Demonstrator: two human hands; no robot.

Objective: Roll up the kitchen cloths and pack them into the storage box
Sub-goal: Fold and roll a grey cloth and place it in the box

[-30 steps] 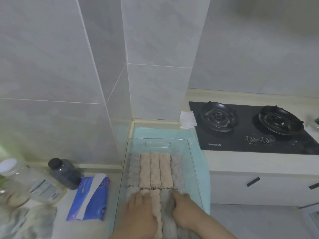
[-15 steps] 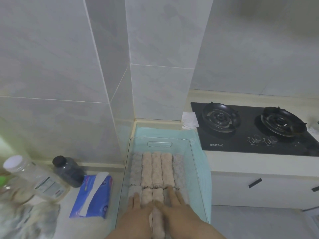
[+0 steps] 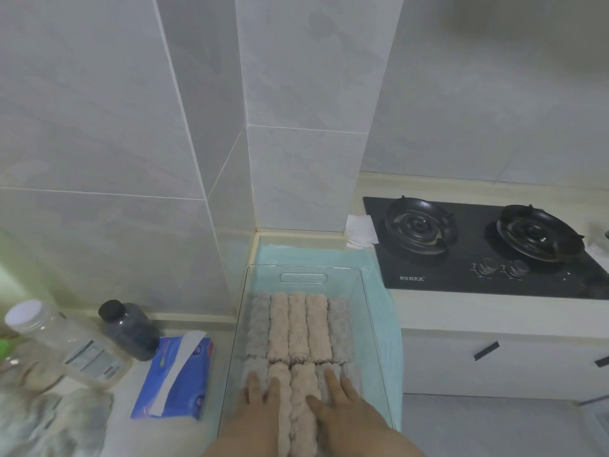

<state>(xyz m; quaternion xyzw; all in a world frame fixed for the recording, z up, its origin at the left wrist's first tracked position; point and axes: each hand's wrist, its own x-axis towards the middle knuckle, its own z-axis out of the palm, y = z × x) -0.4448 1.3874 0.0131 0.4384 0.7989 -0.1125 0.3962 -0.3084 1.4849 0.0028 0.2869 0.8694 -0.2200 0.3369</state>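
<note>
A clear plastic storage box (image 3: 365,311) stands on a light blue mat in the counter corner. Its far row holds several rolled cloths (image 3: 298,328), pink in the middle and grey at both sides. A near row of rolls (image 3: 301,387) lies below them. My left hand (image 3: 260,404) rests flat on the near row's left rolls, fingers apart. Flat on the rolls to the right lies my right hand (image 3: 342,404), fingers spread. A pink roll shows between the two hands. Neither hand grips anything.
Left of the box lie a blue tissue pack (image 3: 178,377), a dark jar (image 3: 128,328) and a clear bottle with a white cap (image 3: 66,344). Loose cloth (image 3: 56,423) sits at the bottom left. A black two-burner gas hob (image 3: 478,245) fills the counter on the right.
My right hand slid left, then spread back to the right rolls. The two hands have parted, uncovering a pink roll between them. The camera has tilted slightly.
</note>
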